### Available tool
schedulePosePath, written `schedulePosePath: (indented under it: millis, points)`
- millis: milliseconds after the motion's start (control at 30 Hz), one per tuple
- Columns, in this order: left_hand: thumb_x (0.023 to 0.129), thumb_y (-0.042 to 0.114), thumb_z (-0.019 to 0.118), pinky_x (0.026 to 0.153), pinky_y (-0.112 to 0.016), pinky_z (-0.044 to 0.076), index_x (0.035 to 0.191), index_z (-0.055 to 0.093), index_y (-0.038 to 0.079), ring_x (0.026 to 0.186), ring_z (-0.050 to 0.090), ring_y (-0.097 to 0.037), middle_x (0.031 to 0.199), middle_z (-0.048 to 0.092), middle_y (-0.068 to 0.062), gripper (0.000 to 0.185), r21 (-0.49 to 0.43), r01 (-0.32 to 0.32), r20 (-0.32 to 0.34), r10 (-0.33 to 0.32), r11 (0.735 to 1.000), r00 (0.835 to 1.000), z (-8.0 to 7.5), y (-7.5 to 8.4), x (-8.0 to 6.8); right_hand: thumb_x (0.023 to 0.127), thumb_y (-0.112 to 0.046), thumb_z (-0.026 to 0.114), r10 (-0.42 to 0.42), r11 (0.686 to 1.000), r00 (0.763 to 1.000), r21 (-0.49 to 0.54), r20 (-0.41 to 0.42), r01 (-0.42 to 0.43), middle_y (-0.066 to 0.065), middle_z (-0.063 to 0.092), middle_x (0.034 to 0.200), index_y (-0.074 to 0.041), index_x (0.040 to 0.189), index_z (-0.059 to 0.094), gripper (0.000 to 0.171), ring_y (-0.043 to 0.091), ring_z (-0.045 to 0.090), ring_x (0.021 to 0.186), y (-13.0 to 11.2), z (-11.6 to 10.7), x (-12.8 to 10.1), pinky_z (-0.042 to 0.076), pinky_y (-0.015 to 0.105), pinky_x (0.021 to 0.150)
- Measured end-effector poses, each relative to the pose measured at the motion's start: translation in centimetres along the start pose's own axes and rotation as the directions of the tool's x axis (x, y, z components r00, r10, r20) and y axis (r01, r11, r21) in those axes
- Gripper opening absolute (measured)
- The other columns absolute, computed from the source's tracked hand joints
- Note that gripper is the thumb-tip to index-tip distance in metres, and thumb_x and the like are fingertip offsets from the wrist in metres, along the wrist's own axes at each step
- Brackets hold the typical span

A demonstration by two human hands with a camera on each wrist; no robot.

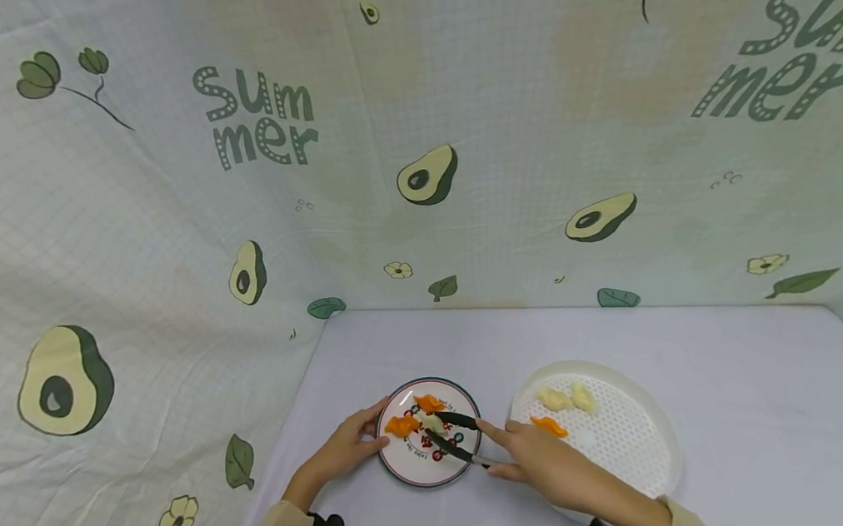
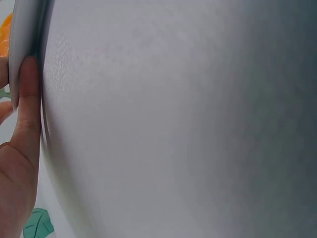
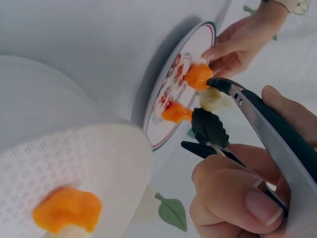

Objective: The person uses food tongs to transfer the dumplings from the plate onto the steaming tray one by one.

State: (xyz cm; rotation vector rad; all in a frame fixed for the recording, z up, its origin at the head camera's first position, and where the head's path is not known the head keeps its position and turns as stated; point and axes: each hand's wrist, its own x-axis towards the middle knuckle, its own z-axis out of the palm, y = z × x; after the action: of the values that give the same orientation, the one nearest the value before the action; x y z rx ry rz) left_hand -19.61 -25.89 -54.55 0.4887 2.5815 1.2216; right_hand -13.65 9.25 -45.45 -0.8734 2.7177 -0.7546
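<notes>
My left hand (image 1: 352, 436) holds the left rim of a small white plate (image 1: 428, 473) with a dark edge and red print. In the left wrist view its fingers (image 2: 28, 94) lie against the plate's underside. My right hand (image 1: 547, 461) grips black-and-metal tongs (image 1: 459, 419), their tips spread over the plate. A pale dumpling-shaped piece (image 3: 210, 99) lies at the tips; whether they squeeze it is unclear. Two orange dumpling-shaped pieces, one on the left (image 1: 401, 426) and one at the back (image 1: 430, 403), are on the plate beside it.
Right of the plate stands a large round white tray (image 1: 665, 430) with a perforated base. It carries two pale pieces (image 1: 554, 398) and an orange piece (image 1: 549, 426), partly behind my right hand. A white cloth (image 1: 413, 343) covers the table; printed fabric (image 1: 498, 106) hangs behind and at the left.
</notes>
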Motion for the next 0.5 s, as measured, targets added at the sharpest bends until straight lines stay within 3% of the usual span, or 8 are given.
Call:
schedulePosePath:
  millis: [100, 200, 333, 500]
  points:
    - [0.095, 0.018, 0.070, 0.079, -0.025, 0.044, 0.153, 0.038, 0.003, 0.094, 0.050, -0.018, 0.110, 0.058, -0.003, 0.068, -0.003, 0.005, -0.002, -0.005, 1.000, 1.000, 0.1, 0.0, 0.0, 0.094, -0.045, 0.063, 0.001, 1.000, 1.000, 0.003, 0.008, -0.001, 0.009, 0.063, 0.104, -0.006, 0.145, 0.052, 0.065, 0.013, 0.056, 0.081, 0.0, -0.5, -0.8, 0.050, 0.032, 0.067]
    - [0.095, 0.018, 0.070, 0.078, -0.024, 0.043, 0.153, 0.037, 0.003, 0.094, 0.049, -0.018, 0.108, 0.057, -0.003, 0.068, 0.005, 0.012, 0.000, -0.012, 1.000, 1.000, 0.1, 0.0, -0.1, 0.094, -0.050, 0.061, 0.014, 1.000, 1.000, 0.015, -0.003, -0.014, 0.012, 0.064, 0.113, -0.008, 0.146, 0.052, 0.067, 0.021, 0.061, 0.095, 0.1, -1.0, -1.7, 0.053, 0.039, 0.076]
    - [0.095, 0.018, 0.069, 0.078, -0.025, 0.043, 0.154, 0.037, 0.005, 0.094, 0.049, -0.018, 0.108, 0.057, -0.002, 0.068, 0.010, 0.023, 0.005, -0.023, 1.000, 1.000, 0.1, 0.0, -0.1, 0.095, -0.052, 0.059, -0.006, 0.999, 0.999, 0.040, -0.049, 0.008, 0.026, 0.060, 0.128, -0.007, 0.145, 0.051, 0.068, 0.040, 0.059, 0.116, 0.4, -1.9, -3.0, 0.049, 0.053, 0.088]
    - [0.096, 0.019, 0.069, 0.078, -0.026, 0.043, 0.154, 0.036, 0.005, 0.095, 0.050, -0.019, 0.107, 0.057, -0.002, 0.069, 0.020, 0.014, 0.009, -0.015, 1.000, 1.000, -0.1, 0.0, 0.1, 0.097, -0.047, 0.059, -0.067, 0.997, 0.993, 0.029, -0.098, 0.070, 0.024, 0.057, 0.133, -0.004, 0.146, 0.050, 0.066, 0.041, 0.056, 0.122, 1.3, -2.9, -4.1, 0.047, 0.053, 0.093]
